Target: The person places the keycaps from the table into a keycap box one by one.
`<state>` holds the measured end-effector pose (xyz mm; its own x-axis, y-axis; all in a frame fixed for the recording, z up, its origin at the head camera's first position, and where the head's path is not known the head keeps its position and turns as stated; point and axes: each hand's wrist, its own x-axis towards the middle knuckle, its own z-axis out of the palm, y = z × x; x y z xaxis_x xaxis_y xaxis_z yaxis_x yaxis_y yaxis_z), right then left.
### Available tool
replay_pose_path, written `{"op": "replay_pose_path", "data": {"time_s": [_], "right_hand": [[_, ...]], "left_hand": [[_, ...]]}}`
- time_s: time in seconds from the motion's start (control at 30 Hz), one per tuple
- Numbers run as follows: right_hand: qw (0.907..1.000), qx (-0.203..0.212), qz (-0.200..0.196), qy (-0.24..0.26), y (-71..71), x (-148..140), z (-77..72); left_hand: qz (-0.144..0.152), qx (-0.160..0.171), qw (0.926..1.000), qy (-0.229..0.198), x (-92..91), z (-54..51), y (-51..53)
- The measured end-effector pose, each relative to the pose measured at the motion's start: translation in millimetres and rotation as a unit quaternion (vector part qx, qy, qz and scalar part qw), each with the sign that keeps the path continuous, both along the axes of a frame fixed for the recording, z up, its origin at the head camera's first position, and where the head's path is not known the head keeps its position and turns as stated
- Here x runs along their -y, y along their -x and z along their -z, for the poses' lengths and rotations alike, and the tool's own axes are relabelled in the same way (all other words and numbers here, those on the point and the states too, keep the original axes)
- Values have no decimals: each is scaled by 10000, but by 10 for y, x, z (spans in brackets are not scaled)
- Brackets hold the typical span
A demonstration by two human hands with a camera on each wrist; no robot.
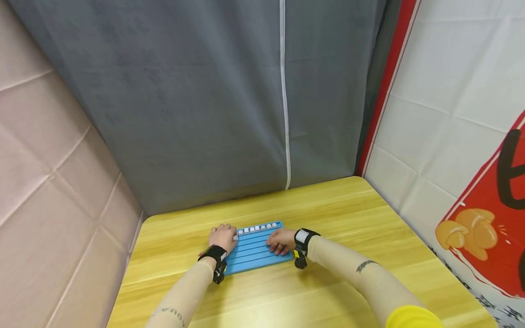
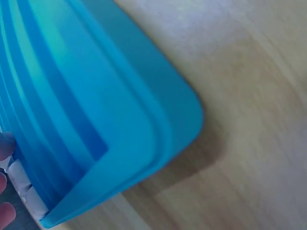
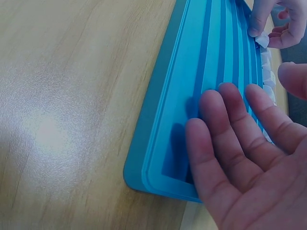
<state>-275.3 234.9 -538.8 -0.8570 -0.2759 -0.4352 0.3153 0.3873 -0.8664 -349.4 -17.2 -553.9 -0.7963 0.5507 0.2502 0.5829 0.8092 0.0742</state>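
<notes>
A light-blue tray (image 1: 253, 256) with raised parallel ridges lies on the table. Small white block-like pieces (image 1: 257, 228), several in a row, stand along its far edge. My left hand (image 1: 223, 238) is at the tray's far left corner; in the right wrist view its thumb and fingers pinch a white piece (image 3: 262, 39) at the row's end. Above the right part of the tray hovers my right hand (image 1: 281, 240). Its fingers (image 3: 225, 120) are loosely bent, palm towards the wrist camera, holding nothing. Only fingertips (image 2: 6, 146) of the left hand show in its own wrist view.
The wooden table (image 1: 328, 214) extends around the tray on all sides. A grey curtain (image 1: 205, 114) hangs behind it. Pale cloth walls (image 1: 53, 196) flank the left, and a white banner (image 1: 434, 114) with red print flanks the right.
</notes>
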Motion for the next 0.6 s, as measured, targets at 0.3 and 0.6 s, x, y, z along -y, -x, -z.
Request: {"op": "replay_pose_path", "data": {"time_s": [0.3, 0.6], "right_hand": [[9999, 50, -70, -118, -87, 51, -178], [9999, 1, -93, -119, -92, 30, -182]], "left_hand": [[-70, -353, 9994, -18, -1, 34, -31], [-67, -389, 9992, -117, -11, 66, -21]]}}
